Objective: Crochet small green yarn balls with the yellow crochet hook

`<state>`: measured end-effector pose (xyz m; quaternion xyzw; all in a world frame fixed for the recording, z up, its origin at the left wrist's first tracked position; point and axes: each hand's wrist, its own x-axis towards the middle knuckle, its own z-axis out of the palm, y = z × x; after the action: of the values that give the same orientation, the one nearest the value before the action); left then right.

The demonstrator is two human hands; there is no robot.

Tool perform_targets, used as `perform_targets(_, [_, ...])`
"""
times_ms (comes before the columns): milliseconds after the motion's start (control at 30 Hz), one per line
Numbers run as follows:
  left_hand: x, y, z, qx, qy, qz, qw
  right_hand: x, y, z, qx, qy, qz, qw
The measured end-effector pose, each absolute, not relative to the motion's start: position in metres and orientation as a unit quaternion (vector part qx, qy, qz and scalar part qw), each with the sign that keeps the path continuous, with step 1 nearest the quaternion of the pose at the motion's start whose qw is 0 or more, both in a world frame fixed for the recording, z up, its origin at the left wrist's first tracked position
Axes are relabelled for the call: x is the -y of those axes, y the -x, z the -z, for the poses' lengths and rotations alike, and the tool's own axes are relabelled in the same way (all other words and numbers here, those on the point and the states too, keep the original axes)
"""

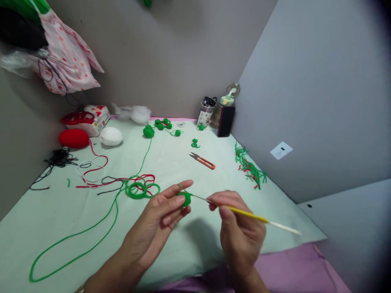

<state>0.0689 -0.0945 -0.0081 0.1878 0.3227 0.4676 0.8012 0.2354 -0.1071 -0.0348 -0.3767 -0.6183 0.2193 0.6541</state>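
Between the thumb and fingers of my left hand is a small green crochet piece, with green yarn running over the raised index finger. My right hand grips a crochet hook with a yellow handle, much like a pen. The hook's thin metal tip reaches the right edge of the piece; whether it sits inside a loop is too small to tell. Loose coils of green yarn lie left of my left hand, and a long strand loops toward the front left.
Orange thread snips lie beyond my hands. A red yarn ball, a white yarn ball and black yarn are at left. Green and red scraps lie along the right wall. A phone leans near a pen cup.
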Motion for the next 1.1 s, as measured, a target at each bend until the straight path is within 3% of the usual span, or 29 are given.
perform_targets(100, [0.097,-0.071,0.007,-0.331,-0.232,-0.5,0.766,0.103,-0.232,0.031,0.56,0.346,-0.334,0.674])
perform_targets(467, [0.1,-0.067,0.011,-0.387,-0.335,-0.487,0.708,0.098,-0.234,0.034,0.508,0.347,-0.431,0.66])
perform_targets(633, [0.099,-0.066,0.015,-0.402,-0.38,-0.494,0.671,0.109,-0.234,0.029,0.598,0.386,-0.318,0.626])
perform_targets(800, [0.101,-0.07,0.013,-0.457,-0.433,-0.51,0.586,0.113,-0.235,0.032,0.755,0.36,-0.075,0.543])
perform_targets(933, [0.1,-0.07,0.01,-0.402,-0.331,-0.493,0.697,0.114,-0.235,0.039,0.791,0.375,0.047,0.48])
perform_targets(1033, [0.096,-0.067,0.009,-0.346,-0.238,-0.451,0.788,0.114,-0.235,0.039,0.721,0.385,-0.059,0.572])
perform_targets(1100, [0.094,-0.065,0.009,-0.344,-0.234,-0.456,0.787,0.111,-0.234,0.036,0.64,0.381,-0.187,0.64])
